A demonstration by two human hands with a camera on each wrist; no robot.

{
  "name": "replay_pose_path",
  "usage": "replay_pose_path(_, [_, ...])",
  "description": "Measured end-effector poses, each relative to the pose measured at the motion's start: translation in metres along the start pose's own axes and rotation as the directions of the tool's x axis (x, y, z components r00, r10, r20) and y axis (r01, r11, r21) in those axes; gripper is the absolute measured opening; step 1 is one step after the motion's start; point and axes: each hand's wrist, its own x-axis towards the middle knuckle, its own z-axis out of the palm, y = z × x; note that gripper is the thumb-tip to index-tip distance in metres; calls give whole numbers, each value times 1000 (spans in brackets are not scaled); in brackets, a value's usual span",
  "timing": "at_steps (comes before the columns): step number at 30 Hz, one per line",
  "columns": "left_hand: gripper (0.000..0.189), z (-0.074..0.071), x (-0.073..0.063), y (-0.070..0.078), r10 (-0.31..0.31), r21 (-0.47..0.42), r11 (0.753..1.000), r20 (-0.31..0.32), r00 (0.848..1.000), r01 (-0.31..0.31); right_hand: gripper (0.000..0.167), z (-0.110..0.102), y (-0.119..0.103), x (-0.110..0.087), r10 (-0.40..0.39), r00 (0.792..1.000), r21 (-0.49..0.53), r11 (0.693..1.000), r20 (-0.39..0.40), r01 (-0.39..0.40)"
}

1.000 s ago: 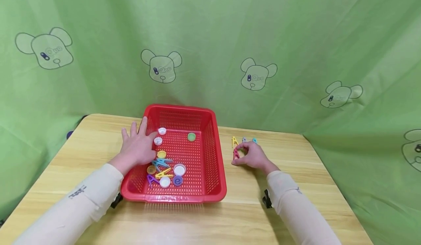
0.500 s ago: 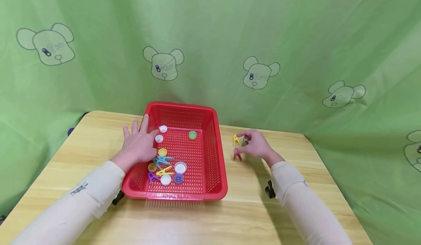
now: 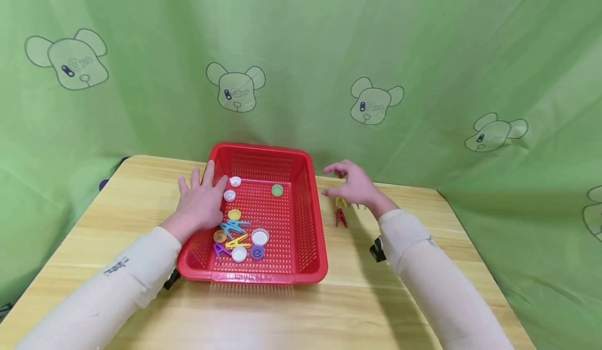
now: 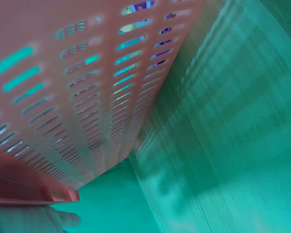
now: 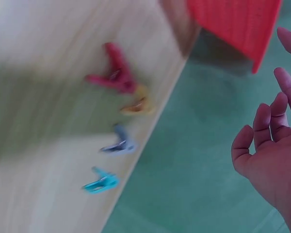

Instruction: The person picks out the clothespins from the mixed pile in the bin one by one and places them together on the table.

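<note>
My left hand [image 3: 202, 203] rests on the left rim of a red plastic basket [image 3: 310, 224], fingers spread and straight. Its fingers also show beside that rim in the left wrist view. Above the table, right of the basket, my right hand [image 3: 355, 185] is raised with thumb and fingers apart and nothing between them. Below it a red clothespin [image 3: 340, 218] stands with its legs spread. The right wrist view shows it beside a yellow clothespin [image 5: 138, 103], a blue-grey clothespin [image 5: 120, 143] and a cyan clothespin [image 5: 102, 182], in a row.
Inside the basket lie bottle caps, such as a green cap [image 3: 277, 190] and a purple cap [image 3: 257, 252]. Blue clothespins [image 3: 234, 226], a yellow clothespin [image 3: 238, 242] and a purple clothespin [image 3: 221, 249] lie there too. A green curtain [image 3: 301, 52] hangs behind the wooden table [image 3: 301, 313].
My right hand has let go of the red clothespin, passed over the ones behind it and risen toward the basket, its fingers spreading. The left hand has stayed on the rim.
</note>
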Motion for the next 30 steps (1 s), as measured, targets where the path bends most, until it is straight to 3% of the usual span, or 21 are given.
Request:
replay_pose_path(17, [88, 2, 2, -2, -6, 17, 1000, 1, 1000, 6, 44, 30, -70, 44, -140, 987, 66, 989, 82, 135])
replay_pose_path(24, [89, 1, 2, -2, -15, 24, 1000, 3, 1000, 15, 46, 48, -89, 59, -220, 967, 78, 974, 129, 212])
replay_pose_path(30, [89, 3, 4, -2, -15, 24, 1000, 9, 1000, 15, 42, 64, -98, 60, -210, 956, 89, 977, 206, 195])
